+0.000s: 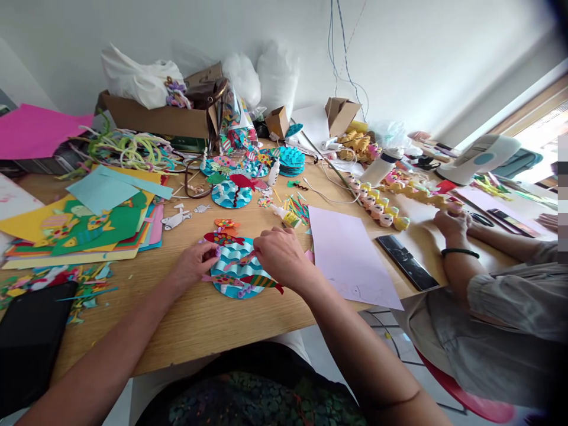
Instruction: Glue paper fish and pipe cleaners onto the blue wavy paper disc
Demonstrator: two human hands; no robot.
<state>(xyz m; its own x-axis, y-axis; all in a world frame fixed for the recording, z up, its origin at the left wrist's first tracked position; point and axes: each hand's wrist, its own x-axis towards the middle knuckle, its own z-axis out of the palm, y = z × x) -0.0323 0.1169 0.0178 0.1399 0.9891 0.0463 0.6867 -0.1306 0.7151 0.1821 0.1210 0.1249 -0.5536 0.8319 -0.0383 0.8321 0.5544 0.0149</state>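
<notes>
A round blue paper disc with layered wave strips (235, 265) lies on the wooden table (186, 319) in front of me, with coloured paper fish stuck on it. My left hand (193, 263) rests at its left edge, fingers pinched on a small purple piece next to a red fish (223, 238). My right hand (280, 255) lies curled over the disc's right side, fingers pressed down on it. A striped fish (261, 282) pokes out under that wrist.
A pink sheet (350, 257) and a black remote (407, 262) lie to the right. Another person's hands (452, 226) work by a row of small figurines (377, 207). Stacked coloured paper (89, 228), a glue bottle (286, 216), finished discs (231, 193), boxes and a dark tablet (31, 337) crowd the table.
</notes>
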